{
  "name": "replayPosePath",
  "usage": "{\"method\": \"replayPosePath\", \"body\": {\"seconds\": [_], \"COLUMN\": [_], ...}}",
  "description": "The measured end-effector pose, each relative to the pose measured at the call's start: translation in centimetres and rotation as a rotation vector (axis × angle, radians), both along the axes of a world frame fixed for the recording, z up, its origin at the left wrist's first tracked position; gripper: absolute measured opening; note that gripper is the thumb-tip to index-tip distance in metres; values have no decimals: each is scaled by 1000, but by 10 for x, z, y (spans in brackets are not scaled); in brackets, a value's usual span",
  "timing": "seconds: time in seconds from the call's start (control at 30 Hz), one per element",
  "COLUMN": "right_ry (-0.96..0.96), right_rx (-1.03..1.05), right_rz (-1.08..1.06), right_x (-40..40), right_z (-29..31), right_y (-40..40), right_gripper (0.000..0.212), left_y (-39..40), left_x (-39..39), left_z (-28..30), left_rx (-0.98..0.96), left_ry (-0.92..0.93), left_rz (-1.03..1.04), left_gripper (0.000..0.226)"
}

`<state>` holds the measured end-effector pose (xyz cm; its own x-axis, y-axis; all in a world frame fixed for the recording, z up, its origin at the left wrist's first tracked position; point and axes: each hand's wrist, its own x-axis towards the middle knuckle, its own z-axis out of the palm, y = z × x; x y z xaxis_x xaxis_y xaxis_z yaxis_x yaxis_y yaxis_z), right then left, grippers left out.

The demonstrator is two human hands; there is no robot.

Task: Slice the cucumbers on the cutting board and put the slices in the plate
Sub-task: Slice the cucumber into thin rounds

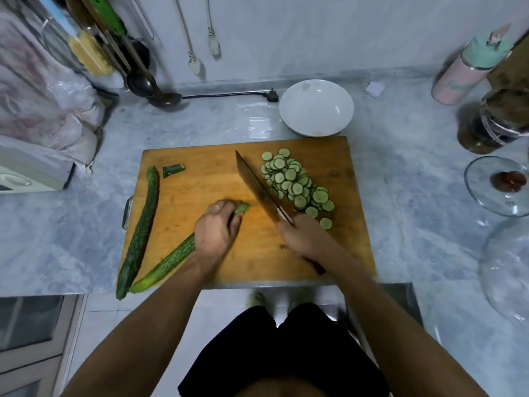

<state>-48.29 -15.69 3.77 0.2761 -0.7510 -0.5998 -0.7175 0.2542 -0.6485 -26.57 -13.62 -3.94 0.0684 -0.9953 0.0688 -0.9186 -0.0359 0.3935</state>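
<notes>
While the left hand (217, 227) grips a cucumber (169, 263) mid-frame, the right hand (300, 237) grips the knife (257, 187) beside the slices (294, 183).

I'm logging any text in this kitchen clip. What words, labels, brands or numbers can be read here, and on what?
None can be read.
Pink and mint bottle: a printed design, too blurred to tell any lettering.
Small paper on the counter: no legible marks.
Knife, cutting board, plate: no text visible.
</notes>
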Motion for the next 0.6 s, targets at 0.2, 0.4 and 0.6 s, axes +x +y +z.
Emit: {"method": "replayPosePath", "body": {"seconds": [0.2,0.4,0.6], "right_ry": [-33,-65,-24], "right_rx": [-131,-145,-268], "right_rz": [-7,-48,2], "right_x": [1,15,25], "right_z": [-4,-10,-2], "right_y": [7,28,36], "right_gripper": [79,69,73], "left_y": [-1,-2,-8], "left_x": [-5,8,5], "left_z": [-14,-20,-24], "left_rx": [-37,-188,-158], "left_ry": [8,88,108], "left_rz": [-3,-104,-3], "left_gripper": [21,22,25]}}
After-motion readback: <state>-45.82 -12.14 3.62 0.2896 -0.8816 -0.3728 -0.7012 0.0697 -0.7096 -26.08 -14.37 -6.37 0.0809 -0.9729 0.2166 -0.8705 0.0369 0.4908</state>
